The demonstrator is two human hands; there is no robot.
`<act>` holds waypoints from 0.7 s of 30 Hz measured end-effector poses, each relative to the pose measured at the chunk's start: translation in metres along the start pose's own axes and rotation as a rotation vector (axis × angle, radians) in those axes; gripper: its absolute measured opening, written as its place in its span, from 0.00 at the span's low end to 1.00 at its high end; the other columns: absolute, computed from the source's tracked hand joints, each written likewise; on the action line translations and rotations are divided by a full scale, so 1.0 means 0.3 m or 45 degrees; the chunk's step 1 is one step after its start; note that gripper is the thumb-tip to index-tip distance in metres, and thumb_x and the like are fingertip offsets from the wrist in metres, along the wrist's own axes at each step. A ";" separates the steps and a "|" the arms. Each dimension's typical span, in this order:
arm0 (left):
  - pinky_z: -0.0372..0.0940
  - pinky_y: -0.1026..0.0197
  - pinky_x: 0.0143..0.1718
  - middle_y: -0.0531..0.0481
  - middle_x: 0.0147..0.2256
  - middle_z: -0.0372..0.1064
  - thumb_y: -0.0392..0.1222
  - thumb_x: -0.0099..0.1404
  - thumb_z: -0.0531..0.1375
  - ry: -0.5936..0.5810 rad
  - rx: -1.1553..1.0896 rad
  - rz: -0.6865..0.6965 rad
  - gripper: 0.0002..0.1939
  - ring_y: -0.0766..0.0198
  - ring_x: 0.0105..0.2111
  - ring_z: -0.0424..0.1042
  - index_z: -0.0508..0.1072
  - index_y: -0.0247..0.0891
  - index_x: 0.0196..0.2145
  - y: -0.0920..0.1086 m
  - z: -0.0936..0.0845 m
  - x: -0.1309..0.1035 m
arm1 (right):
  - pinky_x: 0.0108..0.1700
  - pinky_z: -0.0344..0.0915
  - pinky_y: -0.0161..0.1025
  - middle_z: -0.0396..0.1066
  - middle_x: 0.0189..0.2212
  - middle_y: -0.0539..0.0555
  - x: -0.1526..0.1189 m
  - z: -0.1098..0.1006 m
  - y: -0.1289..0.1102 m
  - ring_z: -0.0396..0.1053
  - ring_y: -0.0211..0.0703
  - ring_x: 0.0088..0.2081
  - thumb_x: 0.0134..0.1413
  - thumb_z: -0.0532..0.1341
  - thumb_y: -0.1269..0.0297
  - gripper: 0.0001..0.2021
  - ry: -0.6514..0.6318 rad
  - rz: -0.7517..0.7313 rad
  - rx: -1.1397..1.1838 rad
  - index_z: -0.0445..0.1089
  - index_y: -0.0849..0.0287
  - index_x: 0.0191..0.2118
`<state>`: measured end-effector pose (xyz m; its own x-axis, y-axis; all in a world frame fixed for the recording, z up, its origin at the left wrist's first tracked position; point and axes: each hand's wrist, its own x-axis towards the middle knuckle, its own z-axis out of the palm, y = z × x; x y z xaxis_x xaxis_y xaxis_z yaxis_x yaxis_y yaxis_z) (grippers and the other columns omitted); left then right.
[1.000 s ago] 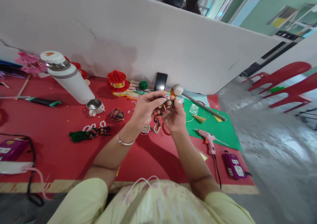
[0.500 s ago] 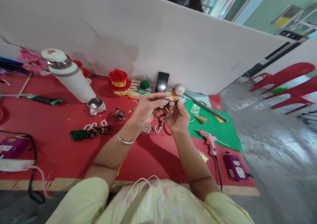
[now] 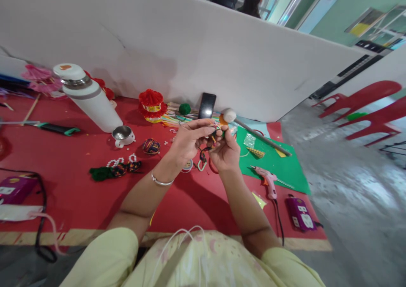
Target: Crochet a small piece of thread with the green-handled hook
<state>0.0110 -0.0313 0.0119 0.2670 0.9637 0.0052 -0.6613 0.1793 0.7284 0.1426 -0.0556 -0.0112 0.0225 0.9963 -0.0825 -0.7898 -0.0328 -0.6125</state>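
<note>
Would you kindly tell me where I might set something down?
There is bare red table between the left forearm and right forearm, toward its near edge, and between the left forearm and black cord. It is crowded beyond the left hand and right hand holding yarn, around the phone, and on the green sheet beyond the glue gun.

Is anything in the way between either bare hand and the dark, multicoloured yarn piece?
Nothing visible: the bare left hand and bare right hand both hold the dark, multicoloured yarn piece, partly hiding it.
</note>
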 end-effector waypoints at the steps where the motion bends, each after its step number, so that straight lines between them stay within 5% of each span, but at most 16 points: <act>1: 0.65 0.69 0.23 0.51 0.28 0.81 0.37 0.47 0.79 0.012 0.032 0.061 0.13 0.71 0.23 0.74 0.87 0.38 0.32 -0.004 0.000 0.000 | 0.26 0.72 0.24 0.79 0.27 0.42 0.000 0.000 -0.006 0.73 0.28 0.24 0.62 0.70 0.60 0.04 -0.010 -0.022 -0.001 0.77 0.51 0.37; 6: 0.68 0.68 0.25 0.52 0.31 0.82 0.39 0.51 0.78 0.068 0.204 0.346 0.10 0.72 0.24 0.72 0.88 0.42 0.33 -0.027 -0.005 0.003 | 0.25 0.69 0.20 0.79 0.26 0.42 -0.012 0.000 -0.030 0.73 0.26 0.24 0.61 0.71 0.62 0.04 0.000 0.035 0.024 0.77 0.53 0.36; 21: 0.65 0.67 0.24 0.51 0.32 0.81 0.39 0.49 0.77 0.116 0.249 0.402 0.11 0.71 0.24 0.71 0.88 0.42 0.33 -0.030 -0.008 0.014 | 0.27 0.69 0.25 0.77 0.24 0.43 -0.017 0.004 -0.029 0.71 0.29 0.25 0.56 0.72 0.62 0.06 0.039 -0.043 -0.044 0.76 0.54 0.35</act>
<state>0.0164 -0.0283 0.0038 0.0023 0.9807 0.1956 -0.5524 -0.1618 0.8177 0.1486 -0.0605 -0.0046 0.0677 0.9941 -0.0852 -0.7668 -0.0028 -0.6419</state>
